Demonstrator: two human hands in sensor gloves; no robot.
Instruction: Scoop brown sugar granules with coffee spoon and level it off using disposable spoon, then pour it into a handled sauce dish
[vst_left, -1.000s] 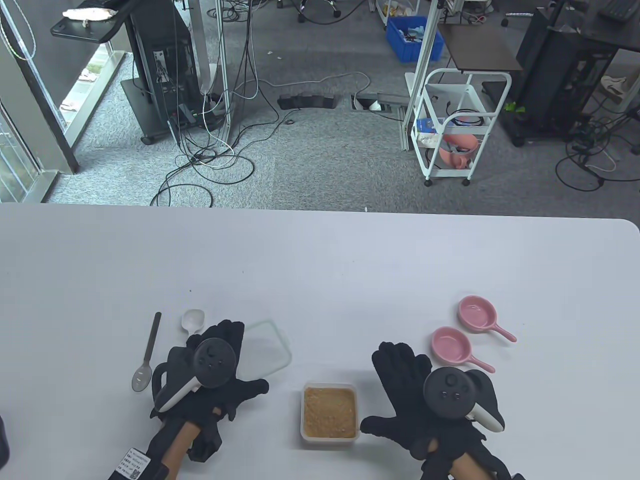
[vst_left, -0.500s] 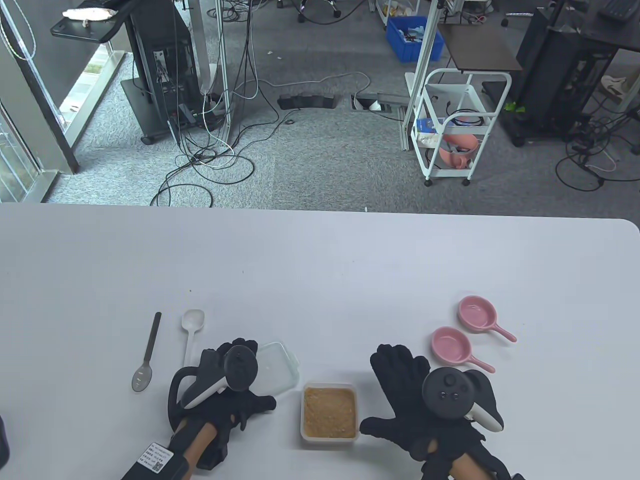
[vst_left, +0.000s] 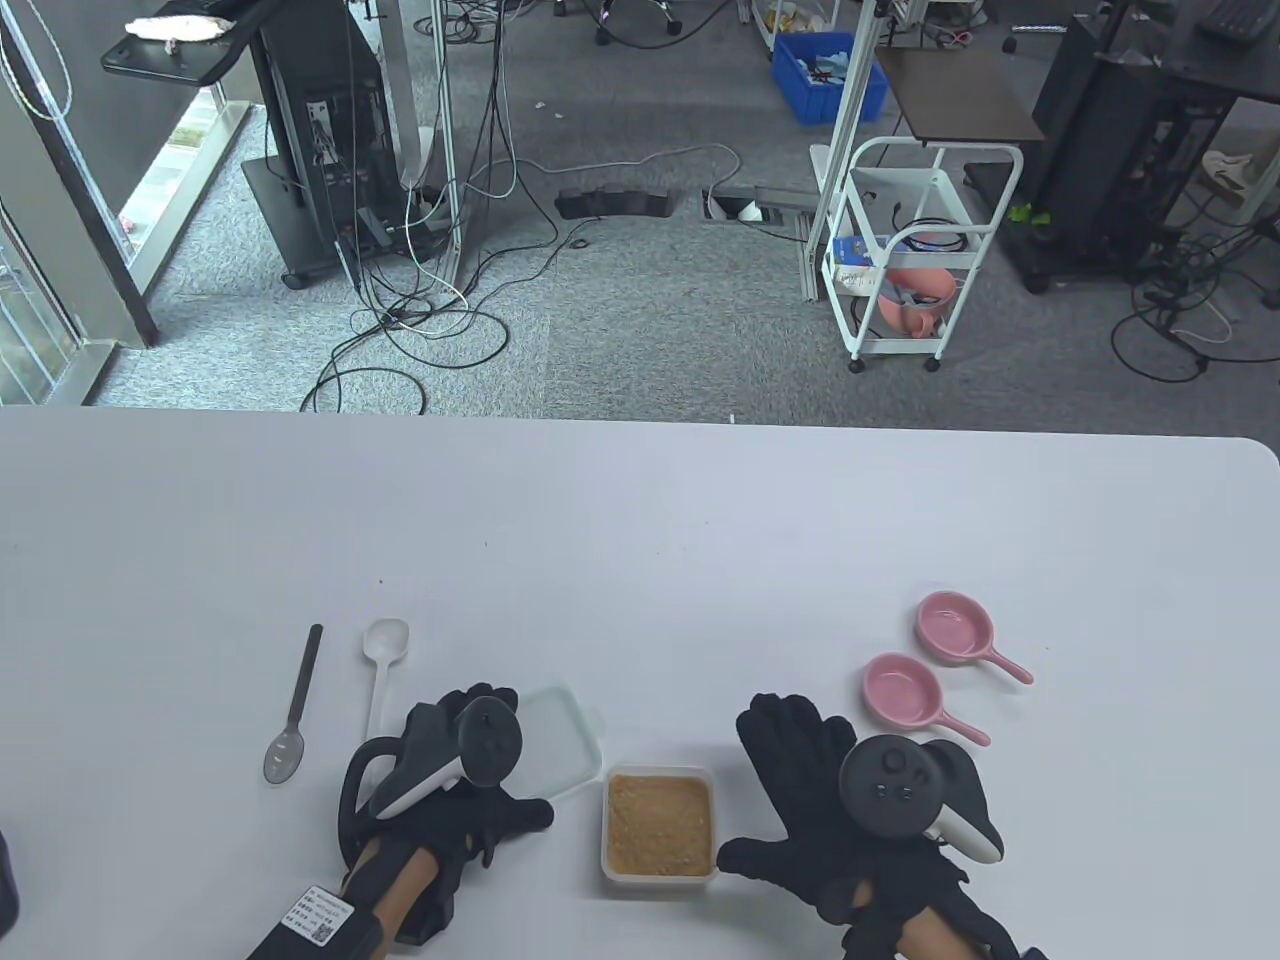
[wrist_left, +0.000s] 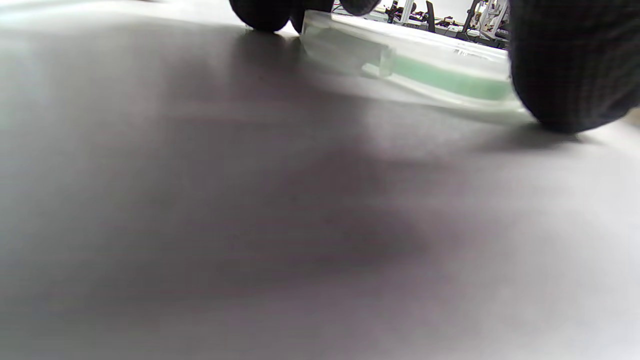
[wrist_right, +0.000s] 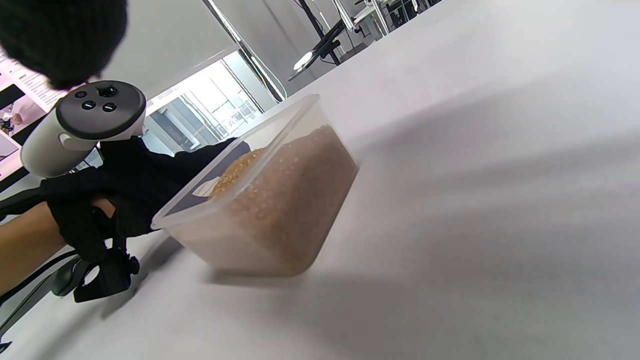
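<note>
Lying left of the sugar box (vst_left: 660, 826), the coffee spoon (vst_left: 291, 710) looks thin, stiff, light; take its handle. Left hand (vst_left: 455, 775) pinches the lid (vst_left: 560, 735); right hand (vst_left: 850, 800) lies flat, fingers apart

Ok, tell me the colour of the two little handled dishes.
Both dishes are pink, clearest in the table view.

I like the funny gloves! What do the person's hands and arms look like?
Both hands, left hand and right hand, wear black knit gloves. Each back carries a tracker: a round dark head with small buttons, a white handle and a black ring. The forearms are bare; a black band with a white label wraps the left one.
</note>
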